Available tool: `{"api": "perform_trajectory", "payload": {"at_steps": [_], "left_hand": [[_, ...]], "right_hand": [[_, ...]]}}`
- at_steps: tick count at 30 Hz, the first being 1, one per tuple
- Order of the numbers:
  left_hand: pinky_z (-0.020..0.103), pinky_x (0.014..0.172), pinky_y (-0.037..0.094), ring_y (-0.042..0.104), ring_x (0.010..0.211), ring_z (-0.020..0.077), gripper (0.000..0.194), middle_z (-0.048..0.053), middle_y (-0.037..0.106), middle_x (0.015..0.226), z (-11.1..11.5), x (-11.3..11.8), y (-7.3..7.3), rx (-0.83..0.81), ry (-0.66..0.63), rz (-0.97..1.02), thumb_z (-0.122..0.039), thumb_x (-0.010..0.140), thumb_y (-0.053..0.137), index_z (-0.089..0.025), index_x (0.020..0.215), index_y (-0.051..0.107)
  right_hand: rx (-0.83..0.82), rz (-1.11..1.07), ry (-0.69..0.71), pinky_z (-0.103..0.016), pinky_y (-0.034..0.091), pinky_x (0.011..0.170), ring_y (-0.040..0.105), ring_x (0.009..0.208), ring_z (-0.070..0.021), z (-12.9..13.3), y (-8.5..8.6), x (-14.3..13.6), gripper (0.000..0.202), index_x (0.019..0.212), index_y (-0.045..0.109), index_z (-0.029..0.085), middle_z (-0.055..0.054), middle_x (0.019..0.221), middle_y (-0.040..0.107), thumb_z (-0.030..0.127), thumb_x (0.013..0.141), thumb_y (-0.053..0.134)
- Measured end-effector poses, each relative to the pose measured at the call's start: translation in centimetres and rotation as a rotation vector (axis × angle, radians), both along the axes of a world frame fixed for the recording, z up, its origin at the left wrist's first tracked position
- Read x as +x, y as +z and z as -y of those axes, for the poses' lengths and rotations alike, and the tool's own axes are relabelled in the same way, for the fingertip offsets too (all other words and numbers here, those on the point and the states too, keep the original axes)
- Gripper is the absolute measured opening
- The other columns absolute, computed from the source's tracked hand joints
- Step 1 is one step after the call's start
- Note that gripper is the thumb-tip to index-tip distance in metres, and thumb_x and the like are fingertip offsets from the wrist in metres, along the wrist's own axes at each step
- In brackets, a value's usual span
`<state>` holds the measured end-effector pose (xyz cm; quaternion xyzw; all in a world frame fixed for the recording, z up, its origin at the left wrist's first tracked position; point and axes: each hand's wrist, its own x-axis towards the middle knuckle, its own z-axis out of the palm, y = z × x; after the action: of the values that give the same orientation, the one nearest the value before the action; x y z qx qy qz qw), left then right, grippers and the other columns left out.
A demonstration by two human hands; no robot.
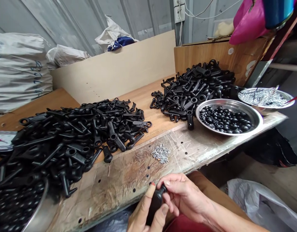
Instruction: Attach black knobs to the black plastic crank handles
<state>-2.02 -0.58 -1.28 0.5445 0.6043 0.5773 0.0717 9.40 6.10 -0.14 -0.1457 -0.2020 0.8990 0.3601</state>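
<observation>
Low in the head view, at the table's front edge, my left hand (145, 214) is wrapped round a black plastic crank handle (156, 200). A tan covering sits on one of its fingertips, with a bit of red at the tip. My right hand (187, 193) meets it from the right, thumb and forefinger closed at the handle's narrow end. My fingers hide much of the piece. Just beyond my hands lies a small heap of short metal pins (161, 153) on the taped table front (114, 183).
Black crank handles (85, 132) are heaped at left, and another heap (196, 87) stands back right. A steel bowl (259, 124) holds black ball knobs; another bowl (292, 100) holds metal pins. A basin (40, 211) of black balls is front left. A board (129, 64) closes the back.
</observation>
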Motion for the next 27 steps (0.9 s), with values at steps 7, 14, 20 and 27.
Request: {"api": "perform_trajectory", "payload": {"at_steps": [7, 14, 20, 27], "left_hand": [[0.024, 0.070, 0.054, 0.070, 0.077, 0.0161, 0.036, -0.001, 0.074, 0.092, -0.3, 0.5, 0.1, 0.095, 0.021, -0.243, -0.030, 0.086, 0.058, -0.033, 0.122, 0.058], [0.024, 0.069, 0.055, 0.069, 0.076, 0.0167, 0.039, 0.002, 0.074, 0.092, -0.2, -0.1, -0.3, 0.102, -0.118, -0.248, -0.028, 0.087, 0.056, -0.027, 0.127, 0.055], [0.023, 0.073, 0.054, 0.069, 0.081, 0.0157, 0.040, 0.003, 0.073, 0.095, 0.0, 0.2, -0.2, 0.107, -0.129, -0.242, -0.028, 0.088, 0.055, -0.028, 0.128, 0.054], [0.020, 0.068, 0.052, 0.067, 0.071, 0.0136, 0.044, 0.001, 0.072, 0.081, -0.7, 0.6, 0.7, 0.132, -0.162, -0.325, -0.023, 0.088, 0.055, -0.027, 0.132, 0.049]], "right_hand": [[0.008, 0.087, -0.012, -0.011, 0.032, 0.030, 0.044, 0.032, -0.0048, 0.0, -0.4, 0.2, 0.034, 0.077, 0.069, 0.007, -0.002, 0.045, 0.056, 0.039, 0.067, 0.076], [0.086, 0.099, 0.012, -0.011, 0.026, 0.029, 0.039, 0.030, -0.0039, -0.5, -0.5, 0.8, 0.031, 0.073, 0.069, 0.008, 0.000, 0.041, 0.054, 0.038, 0.068, 0.074], [0.085, 0.119, 0.046, -0.013, 0.023, 0.027, 0.037, 0.028, -0.0046, -0.5, -0.5, 0.9, 0.034, 0.071, 0.067, 0.008, 0.001, 0.039, 0.052, 0.042, 0.068, 0.074], [0.148, 0.254, 0.006, -0.014, 0.023, 0.033, 0.035, 0.034, -0.0038, -0.1, -0.2, 1.3, 0.041, 0.073, 0.063, 0.009, 0.003, 0.044, 0.048, 0.049, 0.071, 0.070]]}}
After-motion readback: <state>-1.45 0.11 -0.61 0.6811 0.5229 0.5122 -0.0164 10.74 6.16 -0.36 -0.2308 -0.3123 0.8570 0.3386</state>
